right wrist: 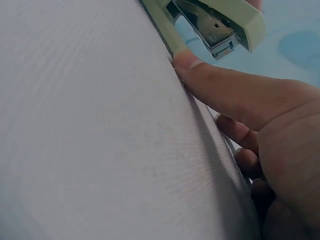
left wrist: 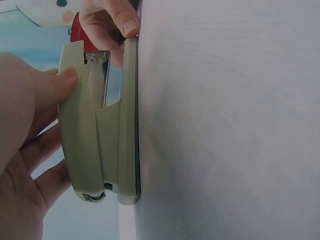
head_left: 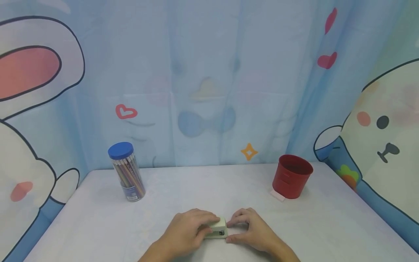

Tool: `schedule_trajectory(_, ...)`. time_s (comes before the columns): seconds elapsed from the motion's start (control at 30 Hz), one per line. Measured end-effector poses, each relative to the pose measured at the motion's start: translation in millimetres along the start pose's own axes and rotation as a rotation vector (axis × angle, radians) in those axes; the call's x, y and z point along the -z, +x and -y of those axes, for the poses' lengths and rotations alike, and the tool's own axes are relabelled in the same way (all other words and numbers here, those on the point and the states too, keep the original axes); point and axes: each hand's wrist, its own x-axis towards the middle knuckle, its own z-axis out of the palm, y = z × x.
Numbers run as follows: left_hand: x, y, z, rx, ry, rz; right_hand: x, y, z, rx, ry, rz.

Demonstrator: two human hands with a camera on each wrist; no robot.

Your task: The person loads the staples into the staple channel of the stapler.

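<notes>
A pale green stapler (head_left: 218, 226) rests on the white tabletop close to the near edge. My left hand (head_left: 187, 231) grips its upper arm from above, thumb on one side and fingers on the other, as the left wrist view of the stapler (left wrist: 82, 135) makes plain. At its front end my right hand (head_left: 254, 230) pinches the base, the thumb (right wrist: 200, 70) right at the base's tip. Between upper arm and base the stapler's mouth gapes, with the metal magazine (right wrist: 207, 27) showing.
A clear jar (head_left: 130, 174) of pencils with a blue lid stands at the back left. Toward the back right is a red bucket (head_left: 289, 182), with a small whitish piece (head_left: 277, 195) at its foot. A printed blue curtain (head_left: 206, 72) hangs behind the table.
</notes>
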Motion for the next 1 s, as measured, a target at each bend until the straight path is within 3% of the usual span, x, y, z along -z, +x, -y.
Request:
schedule_trajectory(0.17,-0.8,2.1,-1.8,0.072,-0.02,0.021,0.3,0.9,0.0,-0.01,-0.009,-0.001)
schedule_trajectory(0.37,-0.7,4.8,-3.7,0.097,-0.016,0.029,0.2,2.3,-0.7,-0.021,-0.018,-0.002)
schedule_trajectory(0.53,2.0,8.1,-5.5,0.083,-0.002,0.049,1.1,1.7,-1.0,-0.025,-0.012,-0.006)
schedule_trajectory(0.83,4.8,9.7,-2.1,-0.009,0.01,0.086,-0.4,0.0,-0.9,-0.029,0.045,0.027)
schedule_trajectory(1.0,11.2,11.3,1.7,0.011,-0.035,0.112,-0.8,-0.1,-0.1,0.012,0.035,0.003)
